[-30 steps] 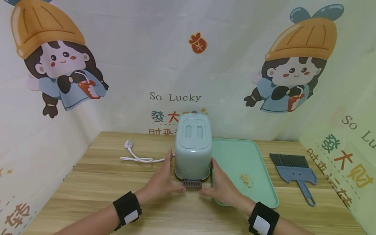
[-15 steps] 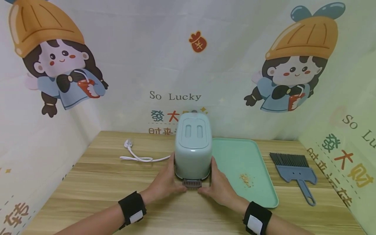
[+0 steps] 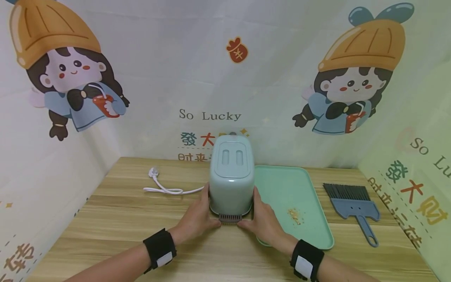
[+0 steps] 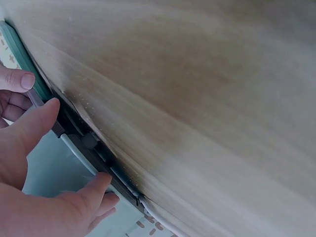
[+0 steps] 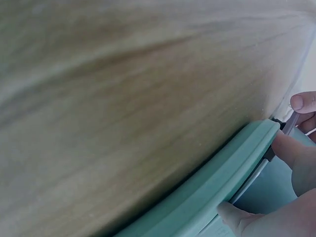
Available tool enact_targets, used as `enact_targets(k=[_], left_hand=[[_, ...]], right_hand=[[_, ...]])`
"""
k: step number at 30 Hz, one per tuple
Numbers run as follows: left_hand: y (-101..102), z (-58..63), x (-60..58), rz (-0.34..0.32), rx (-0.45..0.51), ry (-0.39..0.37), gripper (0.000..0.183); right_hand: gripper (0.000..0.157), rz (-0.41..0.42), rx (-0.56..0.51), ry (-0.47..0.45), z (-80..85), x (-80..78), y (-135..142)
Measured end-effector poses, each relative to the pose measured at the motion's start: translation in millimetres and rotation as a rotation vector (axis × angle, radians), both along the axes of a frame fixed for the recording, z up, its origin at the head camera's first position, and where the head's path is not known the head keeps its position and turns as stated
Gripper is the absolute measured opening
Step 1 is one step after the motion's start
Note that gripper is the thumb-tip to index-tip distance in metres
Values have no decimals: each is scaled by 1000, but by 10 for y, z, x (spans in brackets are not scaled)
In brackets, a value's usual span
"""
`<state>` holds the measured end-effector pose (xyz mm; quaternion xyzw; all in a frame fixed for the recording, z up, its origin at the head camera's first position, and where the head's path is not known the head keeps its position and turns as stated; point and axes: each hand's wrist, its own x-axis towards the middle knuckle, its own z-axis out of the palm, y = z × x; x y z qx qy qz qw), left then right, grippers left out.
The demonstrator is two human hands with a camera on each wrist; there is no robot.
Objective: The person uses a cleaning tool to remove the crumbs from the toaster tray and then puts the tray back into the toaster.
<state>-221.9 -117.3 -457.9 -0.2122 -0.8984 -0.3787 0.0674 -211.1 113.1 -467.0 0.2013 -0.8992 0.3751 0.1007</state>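
Note:
A pale blue-green toaster (image 3: 232,194) stands on the wooden table, its narrow end facing me. From the bottom of that end a dark slotted crumb tray (image 3: 230,219) sticks out slightly. My left hand (image 3: 197,215) lies against the toaster's left side, thumb on the crumb tray's left end. On the opposite side, my right hand (image 3: 266,219) does the same, its thumb at the tray's right end. Both wrist views show outstretched fingers along the toaster's lower edge, with the left thumb (image 4: 42,118) and right thumb (image 5: 289,148) on the crumb tray.
A green serving tray (image 3: 282,184) with a small heap of crumbs (image 3: 295,216) lies right of the toaster, close beside it. Farther right is a blue-grey brush (image 3: 356,209). The white power cord (image 3: 172,191) runs left, its plug (image 3: 154,172) on the table.
Both hands have closed in on the toaster's sides. The crumb tray has slid a little farther into the toaster under the thumbs. The toaster stays in place.

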Motion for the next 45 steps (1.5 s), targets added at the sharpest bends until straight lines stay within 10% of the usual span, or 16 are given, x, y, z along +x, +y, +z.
enact_targets(k=[45], left_hand=[[20, -19, -84, 100, -80, 126, 79]], right_hand=[[96, -106, 53, 117, -12, -67, -90]])
